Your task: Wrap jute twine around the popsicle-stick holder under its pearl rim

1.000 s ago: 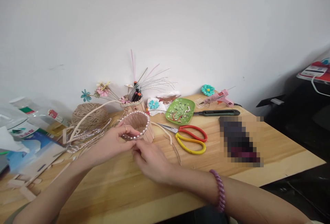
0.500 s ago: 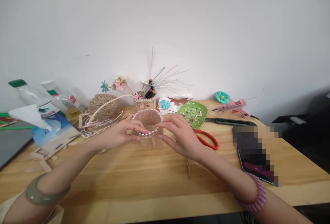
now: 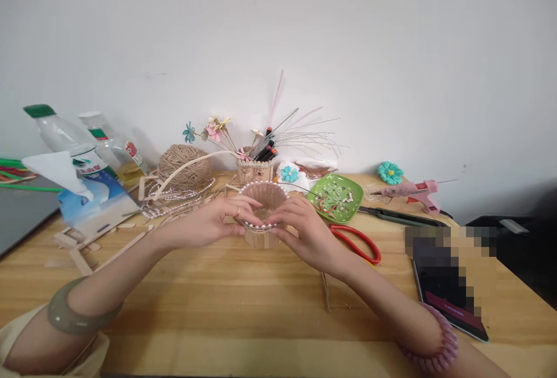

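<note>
A wood-sided cup (image 3: 262,197) is held between two hands, in front of and to the left of the green dish (image 3: 355,202). Its near rim, edged with a pearl strand (image 3: 264,183), is pinched by the left hand (image 3: 208,222), with the fingers over the inside and the thumb outside. The grip of the right hand (image 3: 307,232) is closed on the same stretch of rim, just beside the left fingertips. Whether the cup's base is set on the bench (image 3: 204,302) or lifted slightly cannot be told; nor can it be seen whether the beads are fixed all the way round.

If the strand is pulled unevenly by the two grips, beads could be peeled off or bunched. If the thin wall is squeezed too hard, the rim could be bent or a slat loosened. The scissors (image 3: 368,237), in front of the dish and partly covered by the right wrist, could be nudged if that forearm is swung outward. The loose beads on the dish could be scattered if it is knocked by the right hand.
</note>
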The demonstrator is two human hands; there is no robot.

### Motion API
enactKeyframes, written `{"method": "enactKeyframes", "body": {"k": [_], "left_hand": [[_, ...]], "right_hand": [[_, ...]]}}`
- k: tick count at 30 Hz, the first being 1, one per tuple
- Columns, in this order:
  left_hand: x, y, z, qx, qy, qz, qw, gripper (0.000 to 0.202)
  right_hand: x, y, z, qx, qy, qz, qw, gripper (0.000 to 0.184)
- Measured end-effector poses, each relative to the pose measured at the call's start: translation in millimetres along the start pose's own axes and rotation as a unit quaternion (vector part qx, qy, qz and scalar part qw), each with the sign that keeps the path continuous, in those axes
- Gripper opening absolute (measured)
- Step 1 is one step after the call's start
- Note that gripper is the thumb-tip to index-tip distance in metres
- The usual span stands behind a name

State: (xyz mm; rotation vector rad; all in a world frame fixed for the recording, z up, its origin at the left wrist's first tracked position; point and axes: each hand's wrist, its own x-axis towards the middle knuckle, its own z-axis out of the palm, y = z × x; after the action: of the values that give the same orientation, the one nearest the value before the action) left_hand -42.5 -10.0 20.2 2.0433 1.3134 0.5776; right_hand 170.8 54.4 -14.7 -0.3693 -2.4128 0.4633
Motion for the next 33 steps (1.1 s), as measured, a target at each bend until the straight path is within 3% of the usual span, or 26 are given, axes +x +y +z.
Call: {"method": "enactKeyframes", "body": {"k": [12,19,24,33], "left_hand": [[-3,6,-0.1,0.064,-0.019,0.012,0.998,0.045],[0,0,10.9,0.027,0.052,0.029,0.998,0.021],[4,-2,16.0,0.019,0.097,0.058,0.993,0.016],[3,-3,19.4,0.018,0.127,0.017,0.992,0.012]], "right_hand": [[-2,-9,6,-0.114,0.017,0.001,0.993,0.009],[-3,-7,10,-0.142,0.008,-0.006,0.990,0.010],[-3,-7,5,-0.116,-0.015,-0.013,0.993,0.013],[-2,-4,4,-0.107,-0.016,-0.022,0.994,0.011]]}}
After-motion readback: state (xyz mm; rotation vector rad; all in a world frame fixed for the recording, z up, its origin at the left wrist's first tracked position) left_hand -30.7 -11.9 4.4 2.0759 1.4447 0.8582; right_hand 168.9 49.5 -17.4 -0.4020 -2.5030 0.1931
